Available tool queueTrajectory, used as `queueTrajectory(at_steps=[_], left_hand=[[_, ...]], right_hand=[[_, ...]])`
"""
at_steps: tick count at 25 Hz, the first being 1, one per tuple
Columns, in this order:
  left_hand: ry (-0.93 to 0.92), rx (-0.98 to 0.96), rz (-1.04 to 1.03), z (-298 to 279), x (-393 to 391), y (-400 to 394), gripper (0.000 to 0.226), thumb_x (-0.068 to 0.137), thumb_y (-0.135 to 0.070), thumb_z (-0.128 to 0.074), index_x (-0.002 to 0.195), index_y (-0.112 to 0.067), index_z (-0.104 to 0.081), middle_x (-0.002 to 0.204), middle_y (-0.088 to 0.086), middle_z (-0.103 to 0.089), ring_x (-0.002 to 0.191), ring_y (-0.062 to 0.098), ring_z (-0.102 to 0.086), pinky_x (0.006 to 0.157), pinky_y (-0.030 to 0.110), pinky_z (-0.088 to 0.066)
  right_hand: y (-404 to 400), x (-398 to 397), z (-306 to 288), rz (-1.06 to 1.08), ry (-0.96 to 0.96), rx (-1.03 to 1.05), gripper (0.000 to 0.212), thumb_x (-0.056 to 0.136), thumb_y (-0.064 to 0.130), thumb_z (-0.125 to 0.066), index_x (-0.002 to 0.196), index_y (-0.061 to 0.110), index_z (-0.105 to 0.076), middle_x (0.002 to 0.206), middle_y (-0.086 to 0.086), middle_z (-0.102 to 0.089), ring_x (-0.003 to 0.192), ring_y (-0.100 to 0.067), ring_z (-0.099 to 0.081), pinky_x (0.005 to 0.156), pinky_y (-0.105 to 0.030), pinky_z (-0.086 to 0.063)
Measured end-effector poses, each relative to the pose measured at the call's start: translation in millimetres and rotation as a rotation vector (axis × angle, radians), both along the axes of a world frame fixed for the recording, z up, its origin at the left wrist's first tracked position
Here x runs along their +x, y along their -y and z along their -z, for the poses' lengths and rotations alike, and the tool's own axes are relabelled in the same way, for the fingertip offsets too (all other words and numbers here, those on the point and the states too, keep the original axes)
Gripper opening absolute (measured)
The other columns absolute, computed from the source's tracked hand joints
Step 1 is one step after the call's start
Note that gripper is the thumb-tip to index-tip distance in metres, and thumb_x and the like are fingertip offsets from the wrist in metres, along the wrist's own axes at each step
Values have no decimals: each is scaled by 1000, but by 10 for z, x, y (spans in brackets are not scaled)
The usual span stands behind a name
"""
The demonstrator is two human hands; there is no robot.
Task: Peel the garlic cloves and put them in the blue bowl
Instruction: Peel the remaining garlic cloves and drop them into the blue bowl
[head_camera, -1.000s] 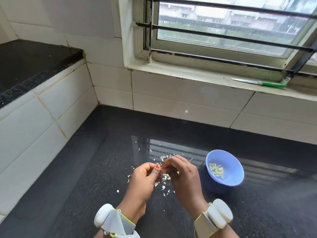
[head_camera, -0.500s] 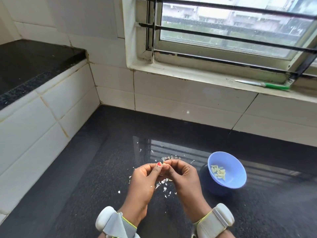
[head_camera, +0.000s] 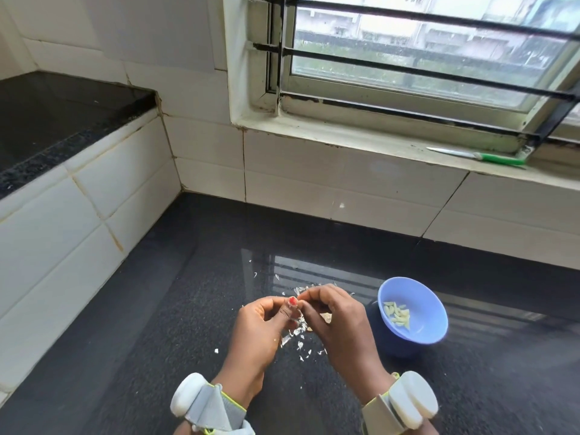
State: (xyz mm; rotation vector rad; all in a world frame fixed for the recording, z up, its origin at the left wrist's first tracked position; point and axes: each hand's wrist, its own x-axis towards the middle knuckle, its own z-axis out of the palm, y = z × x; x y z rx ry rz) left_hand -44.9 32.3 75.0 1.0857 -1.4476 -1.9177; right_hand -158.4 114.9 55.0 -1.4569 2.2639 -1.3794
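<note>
My left hand [head_camera: 260, 328] and my right hand [head_camera: 339, 321] meet fingertip to fingertip above the black counter [head_camera: 157, 356]. Together they pinch a small garlic clove [head_camera: 299, 309], mostly hidden by the fingers. The blue bowl [head_camera: 417, 328] stands just right of my right hand, with several peeled cloves [head_camera: 396, 313] inside. White peel scraps [head_camera: 298, 335] lie on the counter under and around my hands.
A green-handled knife [head_camera: 489, 157] lies on the window sill at the upper right. A white tiled wall runs along the back, and a raised tiled ledge with a black top [head_camera: 56, 120] stands on the left.
Both hands stayed together on the clove, with small finger shifts. The view moved slightly, so the hands and bowl sit a little lower in the frame.
</note>
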Motion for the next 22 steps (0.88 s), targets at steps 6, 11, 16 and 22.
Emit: queueTrajectory(at_steps=[6,11,16,22], left_hand=[[-64,249,29,14,17,23,15,91,-17,-57,88,-8,-69,77,8,-70,69,13,-66,56,24,-32],[-99,202,-37,21,0,-19,17,87,-16,-62,90,-1,-70,75,8,-70,67,11,-62,53,18,-38],[-137,177,-140,6,-31,-76,14,87,-12,-62,85,0,-71,68,6,-68,58,4,-59,47,11,-41],[-140,148,-132,-14,-36,-93,16,87,-8,-62,86,5,-71,72,14,-69,60,8,-61,46,10,-41]], right_hand=[[15,24,-22,-40,78,-25,12,84,10,-72,89,21,-71,85,15,-67,80,-4,-65,70,-17,-53],[21,56,-34,3,140,-66,14,81,7,-75,87,20,-75,82,10,-70,76,-7,-68,68,-19,-56],[21,51,-43,-15,117,-80,13,81,9,-77,90,19,-76,83,10,-71,77,-4,-68,68,-18,-56],[46,70,10,13,19,-118,8,81,20,-69,87,23,-72,82,13,-69,74,-3,-65,66,-25,-56]])
